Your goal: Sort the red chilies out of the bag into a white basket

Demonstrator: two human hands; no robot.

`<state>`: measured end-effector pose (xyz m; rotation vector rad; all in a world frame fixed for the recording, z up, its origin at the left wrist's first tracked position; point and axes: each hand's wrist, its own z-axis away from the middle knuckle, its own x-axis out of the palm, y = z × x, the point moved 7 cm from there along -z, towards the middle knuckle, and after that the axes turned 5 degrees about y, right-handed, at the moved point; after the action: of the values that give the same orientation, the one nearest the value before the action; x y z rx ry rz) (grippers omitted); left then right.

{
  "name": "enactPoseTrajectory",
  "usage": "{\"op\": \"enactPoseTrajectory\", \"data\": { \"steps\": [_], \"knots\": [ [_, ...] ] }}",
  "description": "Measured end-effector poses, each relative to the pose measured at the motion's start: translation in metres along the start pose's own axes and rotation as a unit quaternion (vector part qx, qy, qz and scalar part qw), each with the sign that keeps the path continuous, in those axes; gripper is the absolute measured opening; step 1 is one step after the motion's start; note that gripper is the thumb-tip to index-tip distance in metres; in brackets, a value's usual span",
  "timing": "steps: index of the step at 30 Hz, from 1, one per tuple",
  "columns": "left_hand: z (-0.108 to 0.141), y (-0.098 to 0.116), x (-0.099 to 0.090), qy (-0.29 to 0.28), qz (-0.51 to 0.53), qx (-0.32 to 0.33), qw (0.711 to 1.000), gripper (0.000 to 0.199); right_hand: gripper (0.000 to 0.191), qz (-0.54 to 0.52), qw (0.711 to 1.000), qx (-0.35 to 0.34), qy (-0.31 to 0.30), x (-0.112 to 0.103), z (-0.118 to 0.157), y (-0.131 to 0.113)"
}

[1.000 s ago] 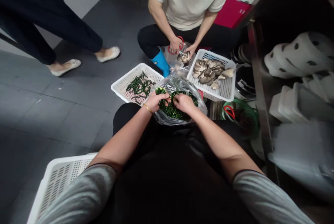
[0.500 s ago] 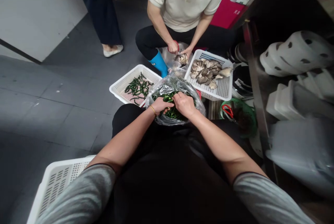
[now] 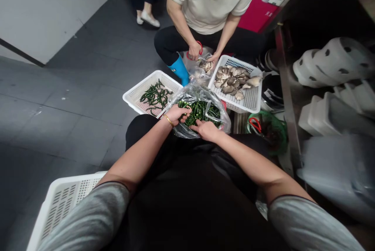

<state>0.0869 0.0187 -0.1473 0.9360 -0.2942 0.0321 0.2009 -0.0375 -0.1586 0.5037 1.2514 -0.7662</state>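
Observation:
A clear plastic bag (image 3: 225,120) full of green chili peppers (image 3: 202,111) lies open at my lap. My left hand (image 3: 178,115), with a yellow bracelet at the wrist, is closed around some green peppers over the bag's left side. At the bag's near edge, my right hand (image 3: 207,130) touches the peppers with its fingers apart; nothing shows in its grasp. Just beyond my left hand, a white perforated basket (image 3: 131,95) holds more green peppers (image 3: 156,97).
Opposite, a person (image 3: 211,5) holds red-handled scissors (image 3: 200,48) and mushrooms. A white basket of mushrooms (image 3: 255,104) stands right of the bag. Red-handled scissors (image 3: 254,124) rest by a green bag (image 3: 275,116). A shelf (image 3: 288,110) with containers borders the right; another white basket (image 3: 52,196) is lower left.
My hands have moved apart, the right one toward the bag's near edge, exposing more peppers. The standing person's feet have shifted right and farther back.

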Motion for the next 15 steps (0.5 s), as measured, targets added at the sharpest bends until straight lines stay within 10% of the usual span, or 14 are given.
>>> {"op": "enactPoseTrajectory", "data": {
  "steps": [10,15],
  "knots": [
    [0.000,0.007,-0.011,0.011,0.051,0.013,0.999,0.035,0.028,-0.110,0.975,0.161,0.111,-0.036,-0.024,0.059],
    [0.003,0.014,-0.010,0.020,0.064,0.036,0.997,0.042,0.051,-0.089,0.951,0.245,0.166,-0.064,-0.002,0.070]
  ]
}}
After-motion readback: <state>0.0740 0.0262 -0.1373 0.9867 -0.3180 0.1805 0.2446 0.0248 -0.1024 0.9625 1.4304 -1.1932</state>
